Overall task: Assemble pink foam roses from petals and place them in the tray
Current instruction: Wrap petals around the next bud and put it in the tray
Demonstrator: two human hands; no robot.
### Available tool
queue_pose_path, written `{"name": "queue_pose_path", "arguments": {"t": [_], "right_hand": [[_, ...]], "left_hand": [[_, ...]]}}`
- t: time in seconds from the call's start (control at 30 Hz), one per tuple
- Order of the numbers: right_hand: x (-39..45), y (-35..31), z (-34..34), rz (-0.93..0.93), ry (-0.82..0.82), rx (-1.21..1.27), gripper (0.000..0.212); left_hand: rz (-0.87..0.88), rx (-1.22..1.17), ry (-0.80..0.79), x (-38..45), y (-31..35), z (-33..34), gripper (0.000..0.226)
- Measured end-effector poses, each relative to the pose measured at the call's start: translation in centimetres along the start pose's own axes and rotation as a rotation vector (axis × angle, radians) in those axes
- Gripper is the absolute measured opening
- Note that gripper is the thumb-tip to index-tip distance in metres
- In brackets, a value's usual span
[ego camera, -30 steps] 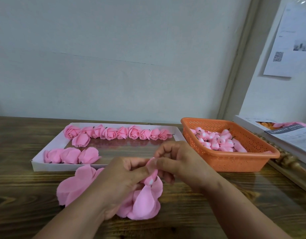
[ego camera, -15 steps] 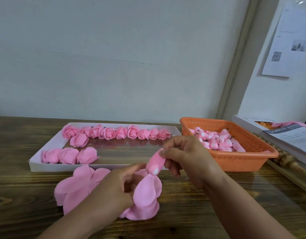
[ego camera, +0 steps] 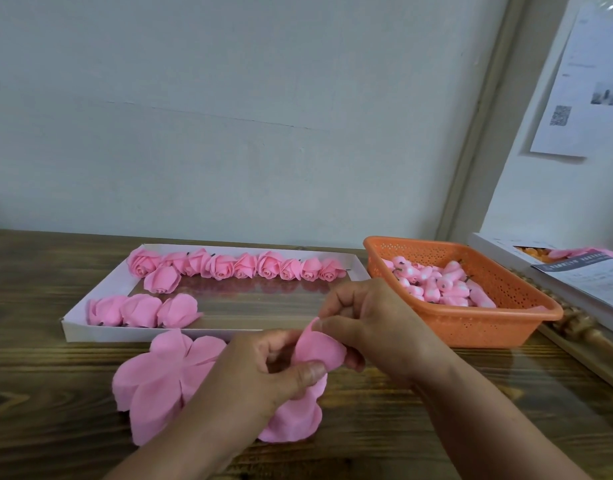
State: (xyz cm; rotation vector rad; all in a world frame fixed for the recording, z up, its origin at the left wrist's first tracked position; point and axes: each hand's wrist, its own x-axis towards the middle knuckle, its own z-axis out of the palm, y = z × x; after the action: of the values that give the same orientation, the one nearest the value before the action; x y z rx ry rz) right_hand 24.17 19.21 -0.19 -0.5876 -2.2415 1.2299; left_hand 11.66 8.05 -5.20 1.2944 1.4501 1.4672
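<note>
A pink foam petal piece (ego camera: 319, 348) is held up between my two hands above the wooden table. My left hand (ego camera: 263, 368) grips its lower part, thumb pressed on the foam. My right hand (ego camera: 364, 323) pinches the upper petal edge with thumb and forefinger. More of the same petal sheet (ego camera: 294, 417) hangs below my left hand. A flat stack of pink petal sheets (ego camera: 159, 379) lies on the table to the left. The white tray (ego camera: 90, 327) behind holds a back row of several finished roses (ego camera: 236, 266) and three more roses (ego camera: 142, 310) at its front left.
An orange plastic basket (ego camera: 499, 323) with several pink and white rose cores (ego camera: 436, 282) stands at the right. Further right lie a white box with papers (ego camera: 582, 275) and an ornate wooden edge (ego camera: 582, 327). A pale wall runs behind the table.
The rose core that my right hand held up half a second ago is no longer visible. My right hand now pinches a petal edge, and my left thumb has closed on the foam.
</note>
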Motion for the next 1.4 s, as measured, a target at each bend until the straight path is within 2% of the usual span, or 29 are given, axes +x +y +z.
{"name": "queue_pose_path", "arguments": {"t": [0.1,0.27,0.43,0.63,0.77,0.87,0.97,1.4], "right_hand": [[-0.2,-0.2,-0.3,0.013,-0.022,0.035,0.013],[-0.5,-0.7,-0.5,0.029,-0.019,0.051,0.013],[-0.7,-0.8,-0.6,0.044,-0.055,0.002,0.015],[-1.1,-1.2,-0.3,0.005,-0.118,-0.153,0.019],[-1.3,-1.5,-0.2,0.014,-0.098,-0.147,0.02],[-1.3,-1.6,-0.2,0.036,-0.068,-0.108,0.017],[-1.3,-1.7,-0.2,0.038,-0.056,-0.077,0.019],[-1.4,-1.1,-0.3,0.008,-0.036,0.016,0.02]], "left_hand": [[-0.007,-0.038,0.008,-0.1,0.2,0.0,0.029],[0.027,-0.029,0.042,-0.4,0.7,0.6,0.029],[-0.112,0.025,0.048,-0.5,1.3,0.5,0.02],[-0.236,-0.089,0.0,0.0,1.5,0.0,0.01],[-0.28,-0.316,0.027,0.0,1.3,0.6,0.011],[-0.313,-0.435,0.042,-0.2,1.0,0.8,0.028],[-0.348,-0.511,0.074,-0.2,1.0,1.0,0.031],[-0.304,-0.523,0.174,0.0,1.0,1.6,0.021]]}}
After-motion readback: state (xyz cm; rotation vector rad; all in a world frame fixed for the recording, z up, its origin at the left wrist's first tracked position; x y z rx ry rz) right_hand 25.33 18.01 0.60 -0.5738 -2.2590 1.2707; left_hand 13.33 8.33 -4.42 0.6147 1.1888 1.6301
